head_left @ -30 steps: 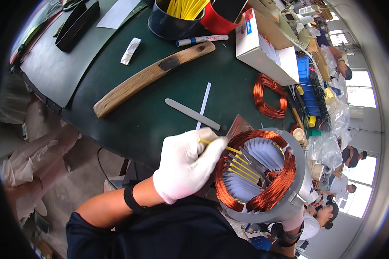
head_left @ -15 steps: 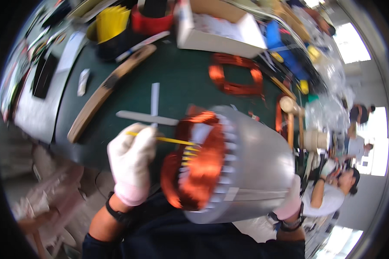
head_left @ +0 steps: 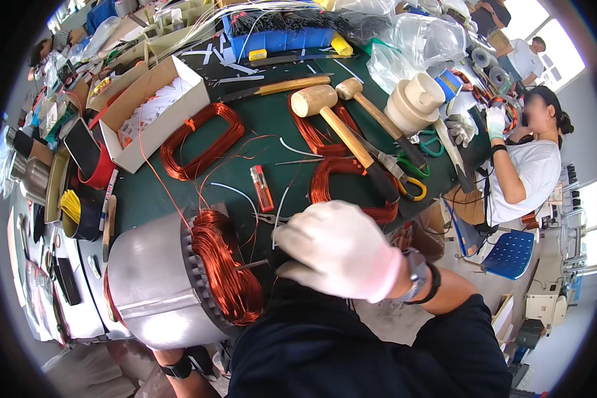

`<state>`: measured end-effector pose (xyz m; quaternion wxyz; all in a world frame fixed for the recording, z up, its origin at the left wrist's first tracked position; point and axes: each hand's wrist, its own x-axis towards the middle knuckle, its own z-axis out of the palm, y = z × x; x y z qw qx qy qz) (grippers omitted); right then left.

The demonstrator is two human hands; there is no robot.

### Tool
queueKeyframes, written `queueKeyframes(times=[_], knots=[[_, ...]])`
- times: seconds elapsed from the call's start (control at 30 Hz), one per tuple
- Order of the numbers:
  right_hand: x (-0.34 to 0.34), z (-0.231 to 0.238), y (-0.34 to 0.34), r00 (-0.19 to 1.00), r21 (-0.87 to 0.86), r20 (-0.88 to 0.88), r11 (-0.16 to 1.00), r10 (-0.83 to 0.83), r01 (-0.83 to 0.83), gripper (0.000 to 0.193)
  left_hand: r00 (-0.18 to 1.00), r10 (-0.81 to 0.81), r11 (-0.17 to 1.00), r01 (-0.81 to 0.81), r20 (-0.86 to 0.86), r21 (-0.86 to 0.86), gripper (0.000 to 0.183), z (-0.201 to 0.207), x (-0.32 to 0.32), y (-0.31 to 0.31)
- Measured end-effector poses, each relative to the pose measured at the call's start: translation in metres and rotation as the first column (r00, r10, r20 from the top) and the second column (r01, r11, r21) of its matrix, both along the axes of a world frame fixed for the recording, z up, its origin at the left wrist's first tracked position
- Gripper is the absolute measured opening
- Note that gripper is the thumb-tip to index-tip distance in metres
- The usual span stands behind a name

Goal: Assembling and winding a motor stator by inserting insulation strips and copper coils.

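Observation:
A grey metal stator cylinder [head_left: 156, 272] lies at the lower left with its toothed end facing right. Thick copper windings [head_left: 225, 272] bulge from that end, and a thin metal rod [head_left: 253, 264] sticks out of them. My left hand [head_left: 160, 354] is mostly behind the stator's underside; its wrist shows but its fingers are hidden. In a white glove, my right hand [head_left: 341, 252] hovers right of the windings, fingers stretched leftward and thumb apart, holding nothing visible. Just beyond its fingertips lie small pliers [head_left: 270, 218] and a red lighter [head_left: 261, 188].
Copper coils [head_left: 202, 140], wooden mallets [head_left: 315, 103] and yellow-handled scissors [head_left: 414, 189] lie on the green table. Behind them stand a white box [head_left: 154, 113] of paper pieces and a blue bin [head_left: 285, 43]. A co-worker [head_left: 524, 159] sits at the right.
My view has swung right. The stator now shows its other end, toward the right. My right hand has left the cylinder; the yellow strip my left hand held is out of sight.

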<state>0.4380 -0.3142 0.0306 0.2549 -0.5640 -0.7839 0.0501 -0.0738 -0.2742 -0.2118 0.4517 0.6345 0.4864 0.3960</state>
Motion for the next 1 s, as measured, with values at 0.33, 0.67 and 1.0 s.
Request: queueKeyframes(times=[0.33, 0.67, 1.0], knots=[[0.042, -0.053, -0.039, 0.926, -0.093, -0.296, 0.972, -0.233, 0.215, 0.025, 0.906, 0.150, 0.984, -0.098, 0.396, -0.147, 0.044, 0.026, 0.059, 0.033], [-0.003, -0.073, -0.009, 0.965, -0.061, 0.179, 0.977, -0.193, 0.207, 0.013, 0.775, 0.371, 0.928, -0.292, 0.512, -0.231, 0.036, 0.133, 0.148, 0.027], [-0.004, -0.063, -0.031, 0.933, -0.099, 0.235, 0.948, -0.274, 0.303, 0.028, 0.696, 0.526, 0.847, -0.375, 0.488, -0.378, 0.024, 0.164, 0.167, 0.041]])
